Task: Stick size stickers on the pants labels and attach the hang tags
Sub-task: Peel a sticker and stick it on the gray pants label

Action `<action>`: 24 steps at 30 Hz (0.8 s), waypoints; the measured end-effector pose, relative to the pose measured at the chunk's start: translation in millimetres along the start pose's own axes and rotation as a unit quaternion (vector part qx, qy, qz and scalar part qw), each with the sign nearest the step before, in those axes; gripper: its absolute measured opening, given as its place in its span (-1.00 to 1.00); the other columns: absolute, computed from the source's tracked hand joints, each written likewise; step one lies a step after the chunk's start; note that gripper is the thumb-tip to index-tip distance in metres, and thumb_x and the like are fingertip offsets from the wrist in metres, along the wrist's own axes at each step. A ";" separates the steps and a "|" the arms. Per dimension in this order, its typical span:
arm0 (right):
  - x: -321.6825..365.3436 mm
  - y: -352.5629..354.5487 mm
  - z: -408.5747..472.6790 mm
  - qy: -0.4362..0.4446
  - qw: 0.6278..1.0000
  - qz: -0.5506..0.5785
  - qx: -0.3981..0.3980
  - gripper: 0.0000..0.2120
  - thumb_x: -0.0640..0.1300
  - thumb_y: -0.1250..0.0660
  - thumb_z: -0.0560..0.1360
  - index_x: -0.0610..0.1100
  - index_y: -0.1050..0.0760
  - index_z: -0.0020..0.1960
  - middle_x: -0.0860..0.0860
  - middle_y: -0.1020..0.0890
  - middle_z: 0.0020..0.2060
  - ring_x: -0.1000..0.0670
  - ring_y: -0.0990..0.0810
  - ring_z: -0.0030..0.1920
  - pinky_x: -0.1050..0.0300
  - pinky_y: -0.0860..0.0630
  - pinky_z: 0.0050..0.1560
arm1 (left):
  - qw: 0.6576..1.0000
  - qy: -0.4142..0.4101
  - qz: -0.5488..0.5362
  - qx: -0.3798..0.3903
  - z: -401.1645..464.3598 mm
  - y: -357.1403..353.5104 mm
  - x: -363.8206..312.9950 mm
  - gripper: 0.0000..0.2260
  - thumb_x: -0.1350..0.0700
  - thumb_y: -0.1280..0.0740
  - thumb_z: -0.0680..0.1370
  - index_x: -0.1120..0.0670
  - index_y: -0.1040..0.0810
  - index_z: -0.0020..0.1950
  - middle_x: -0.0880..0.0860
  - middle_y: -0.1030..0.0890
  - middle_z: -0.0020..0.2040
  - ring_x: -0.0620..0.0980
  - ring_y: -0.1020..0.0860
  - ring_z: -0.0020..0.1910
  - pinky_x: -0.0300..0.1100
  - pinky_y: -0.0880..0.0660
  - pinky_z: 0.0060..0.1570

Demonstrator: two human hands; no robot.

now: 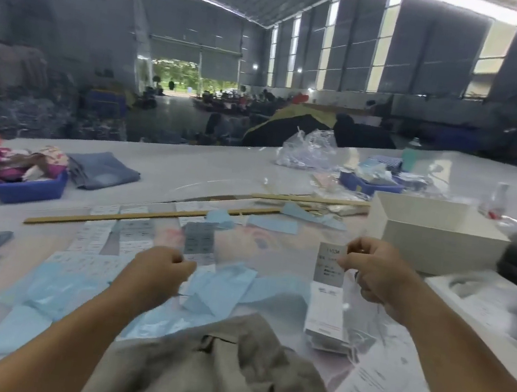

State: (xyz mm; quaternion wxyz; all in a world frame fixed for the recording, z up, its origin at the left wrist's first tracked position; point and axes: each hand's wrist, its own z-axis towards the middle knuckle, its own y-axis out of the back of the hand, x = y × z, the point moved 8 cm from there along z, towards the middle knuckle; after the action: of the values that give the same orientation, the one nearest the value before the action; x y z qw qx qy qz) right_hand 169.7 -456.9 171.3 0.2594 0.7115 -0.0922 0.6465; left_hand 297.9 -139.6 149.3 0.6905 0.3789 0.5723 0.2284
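Grey pants (225,374) nearest; right hand (378,276) pinches tag (330,264) reading "1103#", left hand (164,269) fisted, contents unclear.

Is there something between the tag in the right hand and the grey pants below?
Nothing visible blocks it. The right hand pinches the hang tag in the air; only bare table and blue paper sheets lie between it and the grey pants.

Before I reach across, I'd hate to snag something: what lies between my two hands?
In the head view, blue paper sheets lie on the table between the left hand and right hand, which pinches a tag.
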 end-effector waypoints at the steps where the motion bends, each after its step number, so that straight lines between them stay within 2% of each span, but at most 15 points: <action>1: -9.9 10.9 -1.5 -0.009 1.000 0.013 -0.004 -0.87 -0.37 -0.31 0.50 -0.20 -0.47 -0.18 -0.08 -0.61 -0.48 0.08 -0.17 -0.60 0.31 -0.12 -0.58 | 0.998 -0.029 0.031 0.036 2.7 -15.2 -31.9 -0.71 -0.02 -0.28 0.58 0.15 -0.61 -0.21 0.06 -0.62 -0.35 -0.06 -0.50 -0.42 -0.22 -0.40 -0.36; 3: -29.2 27.7 -3.0 -0.021 0.999 0.034 -0.016 -0.86 -0.41 -0.29 0.49 -0.22 -0.47 -0.18 -0.04 -0.57 -0.54 0.09 -0.18 -0.62 0.32 -0.10 -0.57 | 0.985 -0.091 0.112 0.090 7.8 -51.8 -91.0 -0.69 -0.06 -0.26 0.57 0.13 -0.59 -0.20 0.03 -0.64 -0.29 -0.07 -0.50 -0.39 -0.22 -0.39 -0.35; 6: -55.5 40.3 1.6 -0.036 0.998 0.039 -0.034 -0.86 -0.42 -0.29 0.48 -0.22 -0.48 -0.18 -0.03 -0.55 -0.52 0.09 -0.21 -0.61 0.29 -0.11 -0.58 | 0.963 -0.157 0.185 0.119 14.2 -112.7 -154.3 -0.75 -0.02 -0.23 0.57 0.09 -0.49 -0.21 0.07 -0.60 -0.17 -0.03 -0.50 -0.26 -0.20 -0.36 -0.29; 9: -78.2 40.9 14.3 -0.033 0.997 0.045 -0.052 -0.86 -0.41 -0.30 0.47 -0.21 -0.48 -0.18 0.02 -0.53 -0.52 0.16 -0.28 -0.66 0.28 -0.18 -0.64 | 0.952 -0.159 0.215 0.147 24.7 -170.3 -175.7 -0.85 0.04 -0.23 0.55 0.08 -0.54 -0.08 0.00 -0.55 -0.19 0.01 -0.54 -0.17 -0.17 -0.45 -0.18; 11: -93.0 38.7 24.8 -0.024 0.996 0.048 -0.070 -0.86 -0.40 -0.31 0.47 -0.20 -0.48 -0.17 -0.04 -0.56 -0.40 0.23 -0.35 -0.67 0.38 -0.23 -0.64 | 0.947 -0.151 0.224 0.177 36.3 -198.7 -176.9 -0.86 0.07 -0.21 0.55 0.08 -0.51 -0.14 -0.01 -0.54 -0.22 0.02 -0.54 -0.20 -0.18 -0.45 -0.22; 13: -109.6 33.6 35.9 -0.028 0.995 0.060 -0.080 -0.87 -0.39 -0.31 0.49 -0.19 -0.48 -0.16 -0.09 -0.60 -0.31 0.26 -0.39 -0.65 0.40 -0.27 -0.63 | 0.953 -0.121 0.192 0.202 51.3 -215.2 -173.7 -0.83 0.11 -0.20 0.55 0.13 -0.55 -0.13 0.06 -0.62 -0.17 0.05 -0.57 -0.25 -0.20 -0.47 -0.27; 15: -125.8 26.6 46.4 -0.034 0.993 0.071 -0.085 -0.87 -0.37 -0.32 0.50 -0.18 -0.50 -0.14 -0.11 -0.62 -0.27 0.24 -0.44 -0.59 0.36 -0.31 -0.58 | 0.965 -0.086 0.116 0.218 64.1 -226.8 -167.8 -0.79 0.13 -0.21 0.56 0.18 -0.61 -0.06 0.11 -0.67 -0.17 0.04 -0.55 -0.34 -0.22 -0.48 -0.33; 19: -150.6 8.2 58.9 -0.038 0.993 0.065 -0.088 -0.87 -0.29 -0.37 0.49 -0.07 -0.55 -0.10 0.02 -0.68 -0.26 0.03 -0.63 -0.23 0.19 -0.50 -0.32 | 0.971 -0.021 -0.052 0.231 72.3 -244.4 -146.1 -0.82 0.12 -0.26 0.54 0.18 -0.62 -0.07 0.04 -0.63 -0.31 -0.06 -0.49 -0.46 -0.31 -0.44 -0.48; 21: -159.7 -0.1 61.0 -0.044 0.991 0.085 -0.092 -0.87 -0.29 -0.38 0.48 -0.07 -0.57 -0.11 0.07 -0.67 -0.33 0.05 -0.62 -0.26 0.19 -0.47 -0.31 | 0.966 0.004 -0.106 0.235 73.8 -249.1 -137.0 -0.84 0.11 -0.29 0.55 0.16 -0.62 -0.06 0.03 -0.63 -0.31 -0.07 -0.49 -0.45 -0.34 -0.43 -0.51; 23: -164.8 -5.4 61.8 -0.055 0.989 0.101 -0.092 -0.85 -0.28 -0.37 0.48 -0.04 -0.59 -0.12 0.08 -0.64 -0.40 0.09 -0.56 -0.40 0.21 -0.43 -0.43 | 0.962 0.012 -0.142 0.232 74.3 -250.5 -131.7 -0.85 0.15 -0.27 0.55 0.16 -0.62 -0.09 0.02 -0.63 -0.32 -0.09 -0.49 -0.46 -0.35 -0.42 -0.53; 24: -165.5 -5.4 63.6 -0.055 0.989 0.093 -0.097 -0.84 -0.27 -0.37 0.49 -0.02 -0.60 -0.13 0.08 -0.63 -0.41 0.08 -0.54 -0.41 0.20 -0.43 -0.45 | 0.962 0.012 -0.153 0.226 74.7 -250.0 -130.1 -0.84 0.18 -0.25 0.54 0.16 -0.62 -0.10 0.02 -0.62 -0.33 -0.10 -0.48 -0.47 -0.35 -0.41 -0.53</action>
State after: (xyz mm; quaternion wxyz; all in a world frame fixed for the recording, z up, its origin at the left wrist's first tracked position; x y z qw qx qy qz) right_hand 203.3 -517.1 7.9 0.2603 0.7059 -0.2346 0.6156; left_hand 309.0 -408.8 37.8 0.6066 0.4306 0.6682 -0.0105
